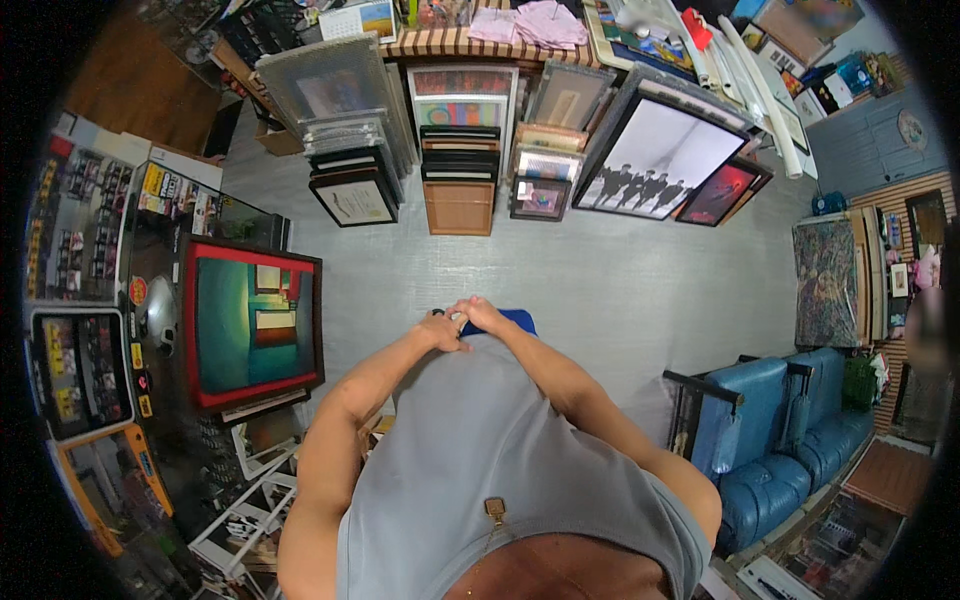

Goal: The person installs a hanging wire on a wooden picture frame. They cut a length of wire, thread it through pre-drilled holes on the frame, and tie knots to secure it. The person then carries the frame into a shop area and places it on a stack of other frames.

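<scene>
My left hand (439, 331) and my right hand (481, 314) meet in front of my waist, at the lower edge of my grey shirt (470, 420). The fingers of both are bent and close together. A small pale bit shows between them, too small to name. Something small and dark sits at the left hand's fingers. Beside the right hand, a patch of blue (515, 321) shows past the shirt edge; I cannot tell what it is. The hands hide most of what lies between them.
Framed pictures lean in rows against a striped counter (440, 42) ahead, including a large black-framed group photo (655, 155). To the left, a red-bordered painting (252, 325) stands by glass display cases (75, 225). A blue padded seat (765, 440) stands at the right. Grey floor (600, 270) lies between.
</scene>
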{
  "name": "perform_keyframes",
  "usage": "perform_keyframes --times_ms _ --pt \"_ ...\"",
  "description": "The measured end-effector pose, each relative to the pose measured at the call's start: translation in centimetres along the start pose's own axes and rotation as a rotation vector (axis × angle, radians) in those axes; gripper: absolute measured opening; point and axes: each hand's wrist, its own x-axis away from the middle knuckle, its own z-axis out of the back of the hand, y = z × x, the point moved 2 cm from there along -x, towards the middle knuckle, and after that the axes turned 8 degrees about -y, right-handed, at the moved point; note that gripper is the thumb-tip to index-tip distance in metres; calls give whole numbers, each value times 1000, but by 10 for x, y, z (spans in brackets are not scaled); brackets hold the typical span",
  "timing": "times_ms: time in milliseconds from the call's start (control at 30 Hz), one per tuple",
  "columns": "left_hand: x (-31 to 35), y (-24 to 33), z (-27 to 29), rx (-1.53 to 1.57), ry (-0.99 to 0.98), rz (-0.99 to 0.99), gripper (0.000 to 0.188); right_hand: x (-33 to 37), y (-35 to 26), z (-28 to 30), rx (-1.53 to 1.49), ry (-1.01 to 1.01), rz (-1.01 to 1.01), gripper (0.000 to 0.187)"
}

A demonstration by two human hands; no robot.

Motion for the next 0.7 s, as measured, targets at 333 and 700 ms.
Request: perform_keyframes --times_ms 333,700 --pt "-20 -22 74 393 143 64 92 -104 -42 78 884 -362 153 31" --pt "-154 82 93 1095 497 299 96 -96 -67 187 962 -706 53 56"
